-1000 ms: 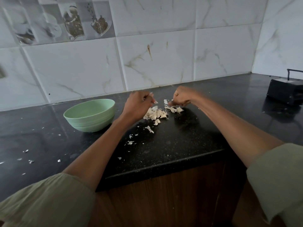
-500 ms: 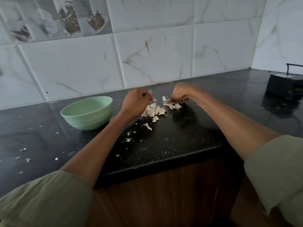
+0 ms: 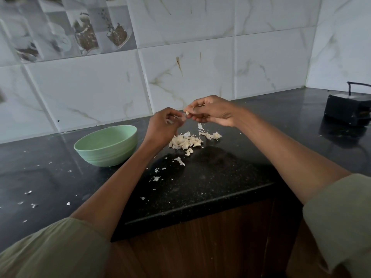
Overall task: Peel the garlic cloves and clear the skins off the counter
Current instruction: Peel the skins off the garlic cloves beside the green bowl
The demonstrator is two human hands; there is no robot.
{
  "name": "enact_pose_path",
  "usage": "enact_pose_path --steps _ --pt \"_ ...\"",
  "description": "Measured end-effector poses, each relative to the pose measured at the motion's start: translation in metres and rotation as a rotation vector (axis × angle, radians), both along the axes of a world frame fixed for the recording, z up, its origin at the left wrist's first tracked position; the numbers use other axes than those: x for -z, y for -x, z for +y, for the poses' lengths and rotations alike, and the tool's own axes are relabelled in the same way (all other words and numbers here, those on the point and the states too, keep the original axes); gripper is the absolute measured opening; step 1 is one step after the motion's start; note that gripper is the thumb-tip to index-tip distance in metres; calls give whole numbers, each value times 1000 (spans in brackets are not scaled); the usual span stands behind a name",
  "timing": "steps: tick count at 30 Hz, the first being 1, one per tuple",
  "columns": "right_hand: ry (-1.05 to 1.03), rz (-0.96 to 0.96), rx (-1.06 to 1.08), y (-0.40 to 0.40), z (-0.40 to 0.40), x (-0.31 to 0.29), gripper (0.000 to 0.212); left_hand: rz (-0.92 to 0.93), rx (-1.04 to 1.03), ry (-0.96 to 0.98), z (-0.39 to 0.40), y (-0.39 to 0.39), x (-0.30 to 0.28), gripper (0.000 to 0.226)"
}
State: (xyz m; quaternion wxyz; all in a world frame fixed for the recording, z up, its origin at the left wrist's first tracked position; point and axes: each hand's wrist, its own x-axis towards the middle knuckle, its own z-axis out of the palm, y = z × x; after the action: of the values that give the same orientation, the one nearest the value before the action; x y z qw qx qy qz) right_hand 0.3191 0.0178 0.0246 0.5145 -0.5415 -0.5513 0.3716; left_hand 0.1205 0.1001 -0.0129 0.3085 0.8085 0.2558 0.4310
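- A pale green bowl (image 3: 106,145) stands on the counter's left part, near the wall.
- A small black box-shaped device (image 3: 348,109) with a thin handle sits in the far right corner.
- White marbled wall tiles (image 3: 267,65), some printed with jars, back the counter.
- A wooden cabinet front (image 3: 200,243) lies below.

You've got a black counter (image 3: 210,177) with a green bowl (image 3: 106,146), garlic pile (image 3: 185,142), scattered skins (image 3: 156,178), and a black box (image 3: 347,109).

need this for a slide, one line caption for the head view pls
Both hands, left hand and right hand, peel a garlic clove above the garlic pile beside a green bowl.
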Motion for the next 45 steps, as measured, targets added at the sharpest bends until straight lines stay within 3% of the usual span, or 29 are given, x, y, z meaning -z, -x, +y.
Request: enact_pose_path --steps 13,20,23,30,38,45 --pt "-50 98 -47 6 -3 -2 10 -129 42 25 -10 5 -10 29" --pt "-44 27 -51 7 -6 -5 21 -147 31 76 -11 5 -11 24" --pt "-41 -36 -23 4 -7 -6 23 -107 13 62 -12 6 -11 10" --pt "61 -182 -17 0 -7 -4 31 90 -12 -90 -17 1 -2 20" --pt "35 -308 -56 7 -10 -5 20 -52 46 123 -10 5 -7 21" --pt "-315 -460 101 10 -13 -12 18 -217 199 443 -9 6 -12 17"
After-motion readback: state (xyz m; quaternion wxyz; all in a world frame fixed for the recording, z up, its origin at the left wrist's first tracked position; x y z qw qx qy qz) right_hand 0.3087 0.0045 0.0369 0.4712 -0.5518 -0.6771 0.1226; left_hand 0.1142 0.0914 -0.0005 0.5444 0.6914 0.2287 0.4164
